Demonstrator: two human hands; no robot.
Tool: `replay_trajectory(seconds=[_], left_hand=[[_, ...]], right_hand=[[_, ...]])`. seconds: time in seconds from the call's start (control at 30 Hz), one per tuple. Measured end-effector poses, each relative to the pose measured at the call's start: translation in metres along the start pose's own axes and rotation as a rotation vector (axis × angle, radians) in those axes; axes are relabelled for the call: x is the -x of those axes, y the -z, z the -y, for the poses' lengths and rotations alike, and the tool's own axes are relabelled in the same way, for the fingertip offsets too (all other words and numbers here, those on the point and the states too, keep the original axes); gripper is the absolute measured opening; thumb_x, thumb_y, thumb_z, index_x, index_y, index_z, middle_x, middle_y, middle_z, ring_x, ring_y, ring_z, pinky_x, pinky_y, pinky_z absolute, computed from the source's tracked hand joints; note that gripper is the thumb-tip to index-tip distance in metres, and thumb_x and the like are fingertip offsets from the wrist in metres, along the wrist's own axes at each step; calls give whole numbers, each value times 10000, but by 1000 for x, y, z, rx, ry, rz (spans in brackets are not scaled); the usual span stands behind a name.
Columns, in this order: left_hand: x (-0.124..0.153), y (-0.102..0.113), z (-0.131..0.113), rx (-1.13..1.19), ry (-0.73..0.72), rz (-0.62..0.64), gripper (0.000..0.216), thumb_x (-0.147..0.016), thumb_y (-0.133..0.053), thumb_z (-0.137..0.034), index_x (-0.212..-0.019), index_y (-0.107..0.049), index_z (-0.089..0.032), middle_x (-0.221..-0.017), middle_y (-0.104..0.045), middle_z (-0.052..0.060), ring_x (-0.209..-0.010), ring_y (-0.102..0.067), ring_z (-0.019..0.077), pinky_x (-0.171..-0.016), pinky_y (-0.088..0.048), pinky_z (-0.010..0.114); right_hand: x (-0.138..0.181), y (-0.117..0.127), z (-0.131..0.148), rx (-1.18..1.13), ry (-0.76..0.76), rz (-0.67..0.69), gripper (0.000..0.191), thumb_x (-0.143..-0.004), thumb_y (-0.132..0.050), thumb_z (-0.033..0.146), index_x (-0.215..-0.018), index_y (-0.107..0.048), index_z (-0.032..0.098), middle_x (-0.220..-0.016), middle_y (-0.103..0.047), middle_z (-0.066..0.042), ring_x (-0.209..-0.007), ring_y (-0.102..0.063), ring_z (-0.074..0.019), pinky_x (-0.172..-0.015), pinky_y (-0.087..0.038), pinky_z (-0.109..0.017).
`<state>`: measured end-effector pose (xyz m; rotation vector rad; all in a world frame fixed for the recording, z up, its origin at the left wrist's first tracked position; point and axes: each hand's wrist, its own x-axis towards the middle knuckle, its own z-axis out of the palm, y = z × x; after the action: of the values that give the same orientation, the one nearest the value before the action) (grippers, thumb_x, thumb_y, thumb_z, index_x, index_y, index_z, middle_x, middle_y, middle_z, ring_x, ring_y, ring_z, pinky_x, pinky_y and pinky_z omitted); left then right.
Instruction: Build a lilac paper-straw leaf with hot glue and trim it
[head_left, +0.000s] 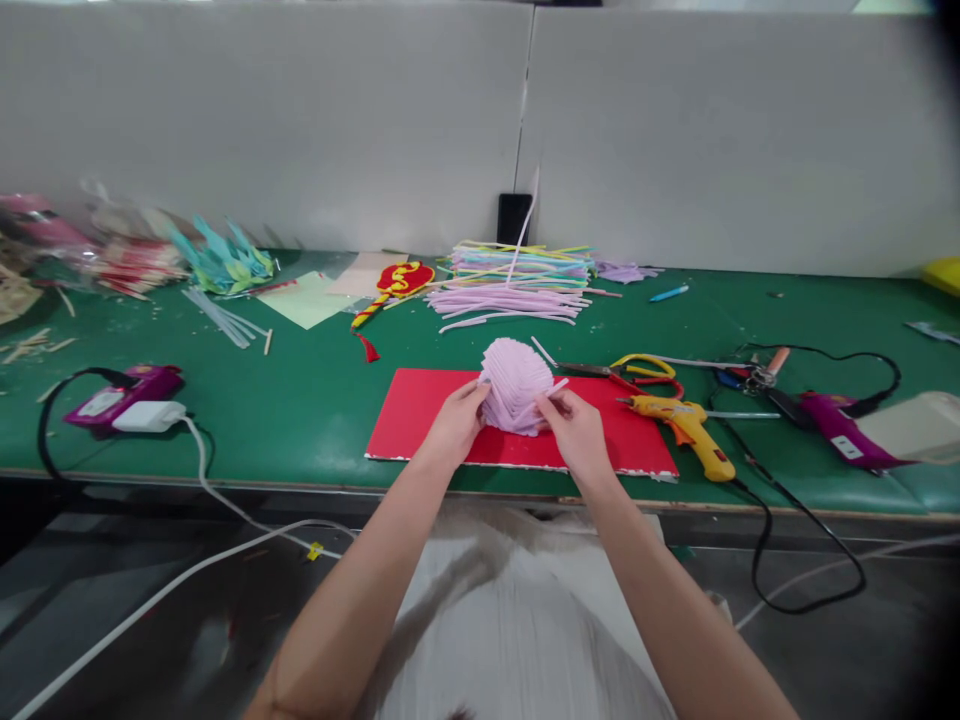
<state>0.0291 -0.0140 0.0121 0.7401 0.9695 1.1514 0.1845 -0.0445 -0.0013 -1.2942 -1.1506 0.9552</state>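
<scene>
A rounded lilac piece (517, 380), built from pipe cleaners laid in slanting rows, is held just above a red board (405, 415). My left hand (459, 420) pinches its left edge between thumb and fingers. On the opposite side, my right hand (571, 425) is closed at the lower right edge, where a short lilac pipe cleaner end (556, 388) sticks out. The fingertips partly cover both edges. Right of the board lies a yellow glue gun (690, 430), its nozzle over the board. Scissors (645, 370) with yellow and red handles rest behind it.
Behind the board lies a pile of coloured pipe cleaners (517, 280), with a black phone (514, 215) against the grey partition. A red-and-yellow tasselled ornament (401, 280) lies left of it. Purple power strips (124, 395) with cables flank the work area; a blue pen (667, 294) lies right.
</scene>
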Motion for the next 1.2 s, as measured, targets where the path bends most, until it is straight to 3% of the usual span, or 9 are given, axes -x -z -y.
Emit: replay_trajectory(seconds=[0.27, 0.47, 0.57, 0.7, 0.93, 1.2], left_hand=[[1, 6, -1, 209, 109, 91, 217, -871, -529, -331, -1002, -616, -182, -912, -706, 52, -776, -661, 157, -730, -548, 288], [1, 5, 1, 262, 126, 96, 283, -857, -538, -406, -989, -628, -172, -904, -710, 56, -789, -661, 165, -769, -543, 288], [1, 5, 3, 281, 116, 85, 230, -858, -546, -351, -997, -622, -184, -917, -711, 42, -808, -661, 157, -784, -537, 277], [2, 5, 2, 305, 93, 80, 192, -871, -511, -259, -1025, -605, -193, -927, -712, 31, -816, -660, 148, -774, -538, 271], [2, 5, 0, 306, 88, 123, 235, -878, -463, -274, -1031, -608, -169, -931, -715, 52, -804, -665, 168, -763, -550, 306], [6, 3, 2, 271, 16, 152, 221, -774, -616, -200, -993, -626, -174, -943, -715, 36, -848, -662, 158, -793, -519, 270]], right_hand=[[10, 3, 11, -19, 6, 147, 301, -745, -641, 469, -681, -579, 182, -639, -700, -51, -569, -620, -153, -475, -454, -237], [8, -1, 11, -10, -1, 117, 305, -767, -621, 475, -697, -549, 186, -668, -722, -57, -536, -613, -139, -447, -398, -226], [7, -1, 11, -11, -9, 116, 318, -761, -618, 493, -700, -548, 189, -674, -725, -57, -539, -617, -144, -444, -384, -229], [7, 0, 12, -19, -2, 129, 332, -762, -605, 512, -699, -560, 190, -681, -726, -53, -529, -602, -136, -452, -392, -233], [8, -4, 14, -14, 10, 131, 325, -754, -622, 503, -690, -555, 192, -662, -722, -52, -569, -636, -153, -547, -484, -259], [8, -5, 12, -14, 27, 156, 298, -765, -627, 470, -692, -555, 191, -660, -721, -50, -578, -646, -157, -590, -503, -272]])
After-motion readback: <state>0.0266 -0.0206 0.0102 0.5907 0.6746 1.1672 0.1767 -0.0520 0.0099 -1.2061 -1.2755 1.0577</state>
